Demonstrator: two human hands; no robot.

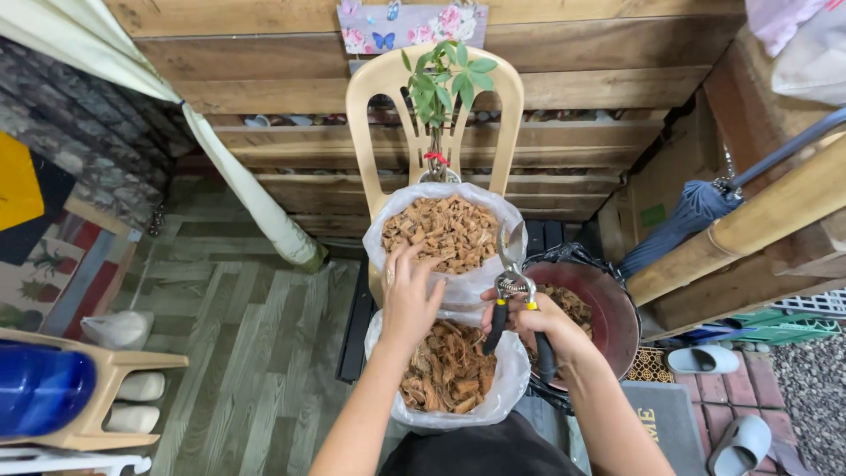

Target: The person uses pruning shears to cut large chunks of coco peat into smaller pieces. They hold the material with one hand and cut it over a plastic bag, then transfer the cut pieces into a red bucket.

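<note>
My left hand reaches forward with fingers apart over the near edge of a clear plastic bag of brown bark chips on a cream plastic chair. My right hand grips pruning shears with black handles, blades pointing up. A second bag of coarser brown husk pieces sits right below my hands. A small green plant stands at the back of the chair seat.
A dark red pot with brown chips stands to the right. A folded blue umbrella leans on bamboo and wooden slats at right. Grey slippers lie on a mat. A cream stool with a blue object stands at left.
</note>
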